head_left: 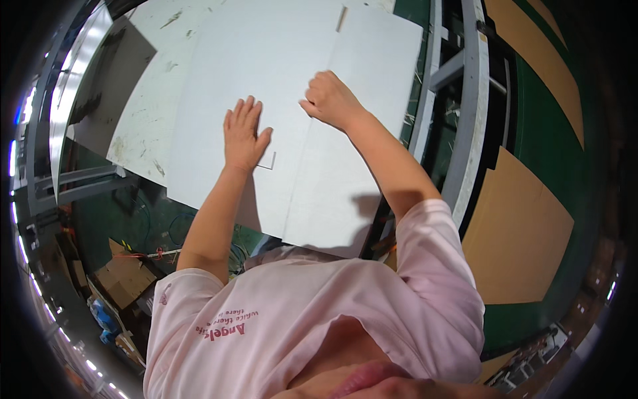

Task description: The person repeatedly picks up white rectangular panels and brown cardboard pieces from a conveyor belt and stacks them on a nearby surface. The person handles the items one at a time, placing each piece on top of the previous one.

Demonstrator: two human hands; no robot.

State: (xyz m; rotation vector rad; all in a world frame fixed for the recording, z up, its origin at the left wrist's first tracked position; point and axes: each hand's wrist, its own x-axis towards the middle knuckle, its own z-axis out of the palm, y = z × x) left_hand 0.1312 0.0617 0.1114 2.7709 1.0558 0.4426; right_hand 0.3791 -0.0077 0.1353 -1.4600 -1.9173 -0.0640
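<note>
A large white cardboard sheet lies flat on the table before me, with a straight crease running down its right part. My left hand rests palm down on it, fingers stretched out and thumb apart. Close by its wrist is a small L-shaped cut in the sheet. Farther up and to the right, my right hand is curled into a fist over the sheet near the crease. Whatever its fingers may hold is hidden. A narrow slot opens at the sheet's far edge.
Under the sheet, the scuffed pale tabletop shows at left. A grey metal frame runs along the right side. Brown cardboard sheets lie on the green floor beyond it. Cardboard scraps and cables lie low at left.
</note>
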